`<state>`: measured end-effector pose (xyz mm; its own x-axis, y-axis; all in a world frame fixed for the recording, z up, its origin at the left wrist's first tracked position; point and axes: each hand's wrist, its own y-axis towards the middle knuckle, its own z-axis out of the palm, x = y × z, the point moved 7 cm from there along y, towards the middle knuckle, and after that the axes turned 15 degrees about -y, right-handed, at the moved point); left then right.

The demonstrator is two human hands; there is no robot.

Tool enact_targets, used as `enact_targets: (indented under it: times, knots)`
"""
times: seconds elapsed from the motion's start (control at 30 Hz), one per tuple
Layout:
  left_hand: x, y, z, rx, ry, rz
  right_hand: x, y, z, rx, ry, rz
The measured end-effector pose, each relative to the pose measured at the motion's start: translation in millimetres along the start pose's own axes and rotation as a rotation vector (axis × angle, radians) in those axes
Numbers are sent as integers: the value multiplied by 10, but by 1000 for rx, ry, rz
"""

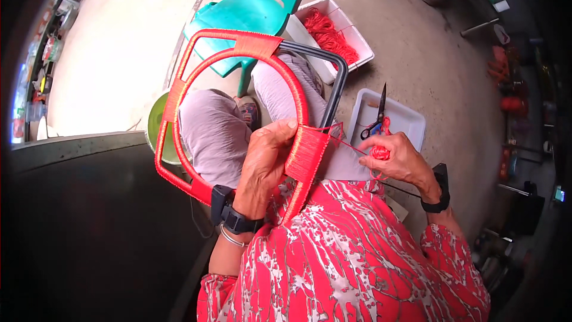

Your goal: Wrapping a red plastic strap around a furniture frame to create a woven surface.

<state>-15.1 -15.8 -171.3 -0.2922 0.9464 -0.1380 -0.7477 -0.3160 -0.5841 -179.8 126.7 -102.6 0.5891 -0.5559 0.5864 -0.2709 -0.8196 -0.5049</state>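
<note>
Across my lap lies a frame (255, 45) made of a rounded square with a ring inside it, mostly wrapped in red cord. One stretch of bare black tube (340, 86) shows at its upper right corner. My left hand (266, 154) grips the ring beside a wide red wrapped band (307, 154), thumb on top. In my right hand (399, 158), to the right of the frame, is a small bundle of red cord (380, 152). A thin strand runs from that bundle to the upper end of the band, looping near the bare tube.
A white bin (351, 27) with loose red cord stands on the floor ahead. Right of my knees, a shallow white tray (415, 120) holds dark scissors (379, 116). A green chair (256, 3) is in front. A dark panel (101, 214) fills the lower left.
</note>
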Motion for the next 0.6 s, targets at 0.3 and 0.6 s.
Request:
enact_targets:
  times: [0.3, 0.6]
  knots:
    - [6, -12, 26, 41, -7, 6, -376, -184, 43, -29, -101, -50]
    - [2, -13, 10, -4, 0, 4, -1053, -369, 149, -64, -66, 181]
